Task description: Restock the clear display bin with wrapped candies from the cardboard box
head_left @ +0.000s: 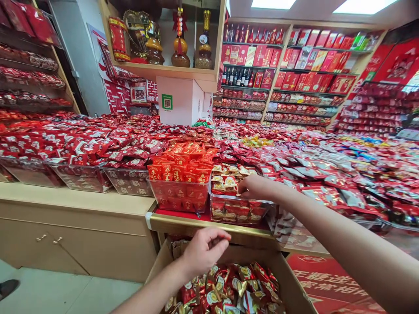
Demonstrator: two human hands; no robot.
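Observation:
My right hand [254, 188] reaches over the front of a clear plastic bin [242, 199]. Its fingers are closed on a small red-and-gold snack packet [231, 188] at the top of the pile, and the fingertips are partly hidden. Below and to the left, my left hand [207, 248] hovers above an open cardboard box [296, 283]. Its fingers are loosely bent, the thumb is a little apart from them, and nothing shows between them. Many similar red-and-gold packets [235, 285] fill the box.
A clear bin of orange-red packets [180, 194] stands left of the one I touch. More bins and heaps of red packets [131, 150] spread across the counter. A gold-edged shelf [209, 224] separates the bins from the box. A printed red carton [324, 279] is at the right.

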